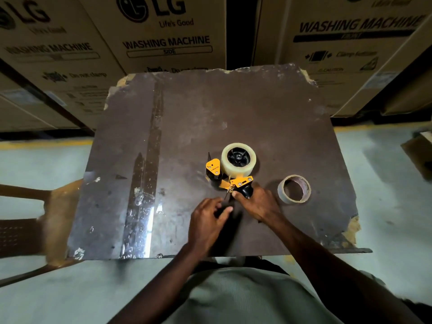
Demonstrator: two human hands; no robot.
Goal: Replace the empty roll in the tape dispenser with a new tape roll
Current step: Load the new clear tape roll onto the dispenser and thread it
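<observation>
An orange and black tape dispenser (228,176) lies on its side on the dark brown board (245,108). A full roll of clear tape (238,170) sits on its black hub. My right hand (256,203) grips the dispenser's black handle. My left hand (208,220) is just left of the handle, its thumb and fingers pinched at something thin and dark near the dispenser's front; what it pinches I cannot tell. The empty cardboard core (294,188) lies flat on the board to the right of my right hand.
Large washing machine cartons (163,33) stand behind the board. A brown plastic chair (28,206) is at the left. A shiny strip of tape (145,183) runs down the board's left part. The board's corners are chipped.
</observation>
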